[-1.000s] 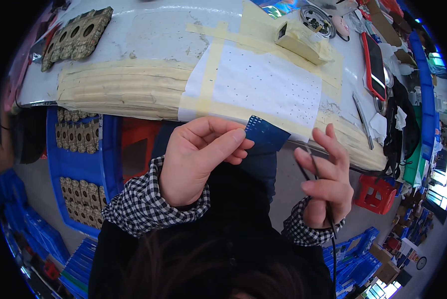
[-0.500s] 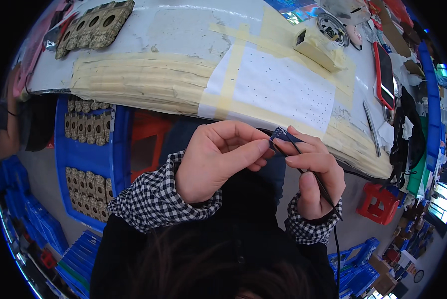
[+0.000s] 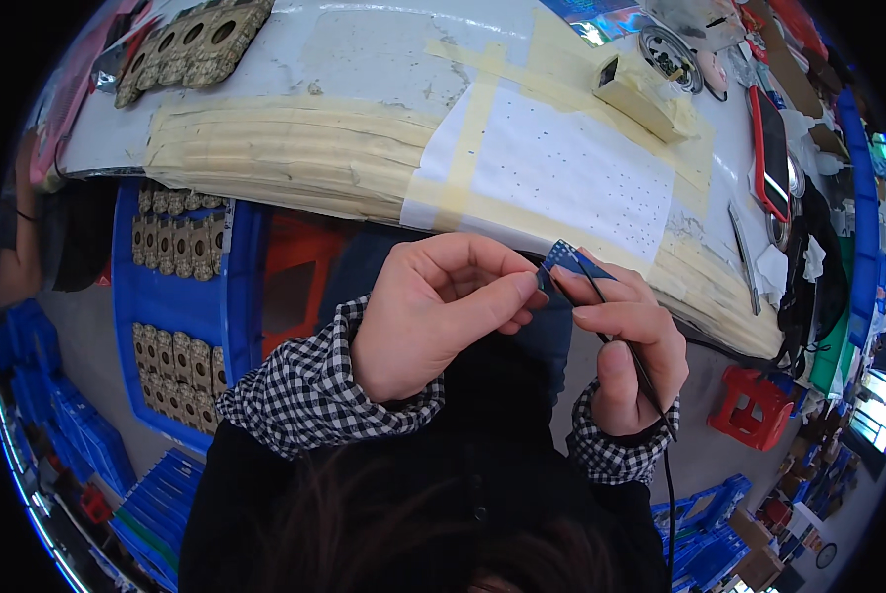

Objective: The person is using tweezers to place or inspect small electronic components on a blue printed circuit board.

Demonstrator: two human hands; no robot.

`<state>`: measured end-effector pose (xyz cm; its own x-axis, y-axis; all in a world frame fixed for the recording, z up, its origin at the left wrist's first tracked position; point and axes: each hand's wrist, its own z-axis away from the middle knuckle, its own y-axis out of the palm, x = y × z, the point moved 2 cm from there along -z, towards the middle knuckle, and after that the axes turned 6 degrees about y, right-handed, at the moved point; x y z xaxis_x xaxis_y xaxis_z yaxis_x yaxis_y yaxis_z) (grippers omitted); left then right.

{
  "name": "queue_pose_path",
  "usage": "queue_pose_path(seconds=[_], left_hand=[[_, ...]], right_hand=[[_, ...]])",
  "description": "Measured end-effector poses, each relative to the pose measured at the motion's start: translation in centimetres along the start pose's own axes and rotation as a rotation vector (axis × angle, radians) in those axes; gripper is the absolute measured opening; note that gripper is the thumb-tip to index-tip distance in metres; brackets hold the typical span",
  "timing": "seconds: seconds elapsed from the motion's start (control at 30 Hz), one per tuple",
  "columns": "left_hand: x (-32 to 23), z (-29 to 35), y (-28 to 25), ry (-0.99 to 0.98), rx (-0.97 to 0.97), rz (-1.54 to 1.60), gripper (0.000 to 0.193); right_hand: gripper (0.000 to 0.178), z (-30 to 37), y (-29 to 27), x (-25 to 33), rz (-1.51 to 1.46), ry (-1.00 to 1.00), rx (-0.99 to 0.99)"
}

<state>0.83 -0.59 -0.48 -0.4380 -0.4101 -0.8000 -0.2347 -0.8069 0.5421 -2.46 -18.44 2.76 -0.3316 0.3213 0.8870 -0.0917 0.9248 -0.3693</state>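
Note:
Thumb and index finger of my left hand (image 3: 418, 321) are pinched together. What lies between them, if anything, is too small to make out. Just beside those fingertips, my right hand (image 3: 635, 336) grips black tweezers (image 3: 643, 381), whose prongs spread apart towards the left fingers. A small dark blue piece with rows of white marks (image 3: 563, 255) sits at the right fingers too, partly hidden behind the index finger. Both hands are over my lap, in front of the table edge.
White paper with tiny dark specks (image 3: 561, 158) is taped to the table. Beyond lie a tape-wrapped box (image 3: 640, 99), a round dish (image 3: 668, 57), a red-framed phone (image 3: 771, 153) and metal tweezers (image 3: 744, 257). Camouflage-patterned housings (image 3: 196, 44) stand far left; a blue tray (image 3: 176, 301) holds more.
The blue piece has tilted slightly, showing more of its face. My hands stay close together with little movement, and the view has shifted slightly.

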Motion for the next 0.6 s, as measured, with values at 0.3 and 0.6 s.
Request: queue_pose_path(seconds=[0.3,0.6], left_hand=[[-0.08,-0.06,0.10,0.046,-0.026,0.001,0.011],[-0.02,0.03,0.02,0.078,-0.045,-0.018,0.010]], right_hand=[[0.023,-0.19,0.08,0.47,0.235,-0.135,0.048],[0.025,-0.19,0.44,0.76,0.272,-0.123,0.036]])
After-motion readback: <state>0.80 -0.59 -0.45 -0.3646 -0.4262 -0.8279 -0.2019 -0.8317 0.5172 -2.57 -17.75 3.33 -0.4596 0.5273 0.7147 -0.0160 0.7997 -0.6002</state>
